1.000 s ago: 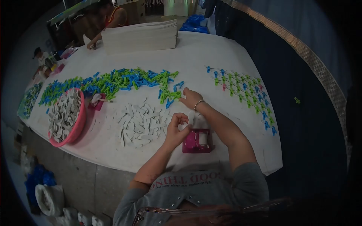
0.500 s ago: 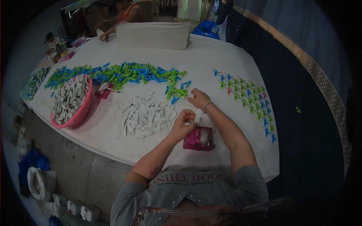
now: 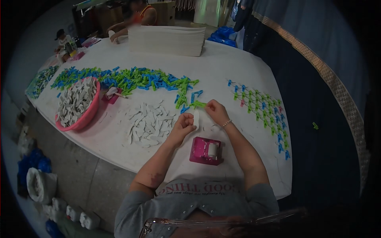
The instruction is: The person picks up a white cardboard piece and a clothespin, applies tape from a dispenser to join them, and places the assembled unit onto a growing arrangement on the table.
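Note:
My left hand (image 3: 184,126) pinches a flat white leaf-shaped piece (image 3: 196,119), held upright. Just to its right, my right hand (image 3: 217,113) grips a green clothespin (image 3: 199,104) between thumb and fingers, its far end close above the tip of the white piece. A loose heap of similar grey-white pieces (image 3: 149,126) lies left of my left hand. Beyond both hands spreads a long pile of green and blue clothespins (image 3: 147,79). Between my forearms stands a small pink box (image 3: 194,152) with a white roller (image 3: 212,150) in it.
A pink basin (image 3: 95,109) full of grey-white pieces is on the left. Clothespins in rows (image 3: 264,109) lie at the right. A tall white stack (image 3: 164,41) stands at the back, with a person (image 3: 147,16) behind it. White containers (image 3: 89,219) are on the floor.
My right hand has taken hold of a green clothespin and come back beside the left. My left hand has moved forward and left, away from the pink box, with the white piece.

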{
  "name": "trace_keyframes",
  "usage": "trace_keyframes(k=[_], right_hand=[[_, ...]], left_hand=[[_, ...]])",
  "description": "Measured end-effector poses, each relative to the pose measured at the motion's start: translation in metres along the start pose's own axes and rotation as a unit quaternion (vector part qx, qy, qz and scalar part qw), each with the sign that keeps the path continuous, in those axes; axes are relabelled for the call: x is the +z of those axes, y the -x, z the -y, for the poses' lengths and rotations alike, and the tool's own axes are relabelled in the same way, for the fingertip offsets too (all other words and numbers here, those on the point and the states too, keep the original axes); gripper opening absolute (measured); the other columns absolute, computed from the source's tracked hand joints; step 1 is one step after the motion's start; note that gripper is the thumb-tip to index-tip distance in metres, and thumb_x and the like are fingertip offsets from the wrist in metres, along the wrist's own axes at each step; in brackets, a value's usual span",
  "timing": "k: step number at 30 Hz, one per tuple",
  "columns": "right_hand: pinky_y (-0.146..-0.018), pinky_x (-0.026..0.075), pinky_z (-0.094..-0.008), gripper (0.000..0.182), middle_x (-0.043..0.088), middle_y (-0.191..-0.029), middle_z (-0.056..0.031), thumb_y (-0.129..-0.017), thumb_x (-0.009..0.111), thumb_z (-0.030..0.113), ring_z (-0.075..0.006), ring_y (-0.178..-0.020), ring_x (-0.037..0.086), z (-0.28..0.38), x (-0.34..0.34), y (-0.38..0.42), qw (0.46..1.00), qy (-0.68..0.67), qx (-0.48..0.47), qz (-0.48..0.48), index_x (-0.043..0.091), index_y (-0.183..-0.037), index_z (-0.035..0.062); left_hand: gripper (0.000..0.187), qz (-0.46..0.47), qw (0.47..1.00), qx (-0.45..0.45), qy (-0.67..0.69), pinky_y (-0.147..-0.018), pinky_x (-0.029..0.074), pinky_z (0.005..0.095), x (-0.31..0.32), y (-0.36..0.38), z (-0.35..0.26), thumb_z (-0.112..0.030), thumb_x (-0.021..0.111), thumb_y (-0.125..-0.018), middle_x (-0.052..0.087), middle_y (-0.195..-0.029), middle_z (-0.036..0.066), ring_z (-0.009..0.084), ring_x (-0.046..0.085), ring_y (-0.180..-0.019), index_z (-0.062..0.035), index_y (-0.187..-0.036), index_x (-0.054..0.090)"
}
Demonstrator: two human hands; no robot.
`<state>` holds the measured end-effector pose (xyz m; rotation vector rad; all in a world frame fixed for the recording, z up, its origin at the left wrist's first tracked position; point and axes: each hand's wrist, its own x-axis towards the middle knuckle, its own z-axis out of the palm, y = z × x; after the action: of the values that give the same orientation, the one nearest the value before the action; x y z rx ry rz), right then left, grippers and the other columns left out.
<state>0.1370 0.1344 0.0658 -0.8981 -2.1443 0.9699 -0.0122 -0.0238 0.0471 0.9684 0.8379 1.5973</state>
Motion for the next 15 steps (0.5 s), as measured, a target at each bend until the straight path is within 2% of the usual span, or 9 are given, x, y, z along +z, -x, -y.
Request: trace_keyframes(k=[1,2,4,5,7,10,12,15], right_hand=[[-0.071,0.049,-0.0269,0.013,0.064,-0.082,-0.0052,-0.086,0.064,0.012,-0.0132,-0.076,0.062,0.001,-0.006,0.013,0.998,-0.064,-0.011,-0.013,0.058,-0.093,0.0029],[-0.071,0.049,-0.0269,0.013,0.064,-0.082,-0.0052,-0.086,0.064,0.012,-0.0132,-0.076,0.062,0.008,-0.013,0.027,0.998,-0.069,-0.008,-0.004,0.058,-0.093,0.0029],[-0.074,0.047,-0.0243,0.015,0.061,-0.084,-0.0014,-0.085,0.065,0.008,-0.0076,-0.079,0.057,0.022,-0.029,0.057,0.982,-0.189,-0.02,-0.013,0.055,-0.094,0.0025],[-0.074,0.047,-0.0243,0.015,0.061,-0.084,-0.0014,-0.085,0.065,0.008,-0.0076,-0.079,0.057,0.022,-0.032,0.07,0.981,-0.194,-0.016,-0.011,0.055,-0.094,0.0025],[-0.076,0.046,-0.0237,0.018,0.058,-0.085,-0.0009,-0.084,0.066,0.007,-0.0075,-0.081,0.055,0.023,-0.032,0.091,0.968,-0.234,-0.074,-0.05,0.053,-0.095,0.0028],[-0.078,0.046,-0.0237,0.019,0.057,-0.087,-0.0014,-0.083,0.067,0.006,-0.0078,-0.084,0.055,0.03,-0.026,0.108,0.965,-0.233,-0.087,-0.079,0.052,-0.095,0.003],[-0.078,0.046,-0.0236,0.02,0.057,-0.087,-0.0015,-0.083,0.067,0.006,-0.0082,-0.083,0.054,0.033,-0.023,0.11,0.969,-0.215,-0.084,-0.084,0.052,-0.095,0.0027],[-0.079,0.046,-0.0236,0.021,0.056,-0.087,-0.0019,-0.082,0.067,0.005,-0.0087,-0.083,0.054,0.036,-0.021,0.109,0.974,-0.198,-0.08,-0.079,0.052,-0.096,0.0023]], left_hand=[[0.038,-0.011,1.0,-0.005,0.0,-0.079,0.041,0.0225,-0.002,0.001,0.001,0.004,0.061,-0.078,0.054,-0.087,-0.002,0.0077,0.052,-0.083,-0.0076,-0.111,0.046],[0.038,-0.004,1.0,-0.006,0.012,-0.08,0.041,0.0231,-0.003,0.0,0.001,0.004,0.06,-0.078,0.055,-0.088,-0.001,0.0081,0.053,-0.084,-0.0075,-0.112,0.046],[0.039,0.002,1.0,-0.012,0.022,-0.081,0.042,0.0238,-0.004,-0.001,0.0,0.004,0.06,-0.078,0.057,-0.089,-0.001,0.0084,0.054,-0.085,-0.0074,-0.112,0.046],[0.039,0.012,1.0,-0.011,0.019,-0.081,0.042,0.024,-0.004,-0.001,0.0,0.004,0.06,-0.078,0.057,-0.089,-0.001,0.0086,0.054,-0.086,-0.0073,-0.112,0.046],[0.039,0.022,1.0,-0.016,0.013,-0.081,0.042,0.0241,-0.003,0.0,-0.001,0.004,0.06,-0.078,0.058,-0.09,0.0,0.0087,0.054,-0.086,-0.0072,-0.112,0.045],[0.04,0.036,0.999,-0.032,0.015,-0.081,0.042,0.0239,0.001,0.001,-0.001,0.004,0.061,-0.077,0.057,-0.09,0.0,0.0084,0.054,-0.085,-0.0072,-0.112,0.045],[0.038,0.058,0.998,-0.026,0.01,-0.075,0.04,0.0193,0.003,0.002,-0.001,0.004,0.062,-0.079,0.053,-0.089,-0.003,0.0044,0.05,-0.08,-0.008,-0.112,0.046],[0.038,0.06,0.998,-0.026,0.005,-0.072,0.039,0.0184,0.004,0.003,0.002,0.004,0.062,-0.079,0.053,-0.089,-0.004,0.0029,0.048,-0.078,-0.0086,-0.112,0.046]])
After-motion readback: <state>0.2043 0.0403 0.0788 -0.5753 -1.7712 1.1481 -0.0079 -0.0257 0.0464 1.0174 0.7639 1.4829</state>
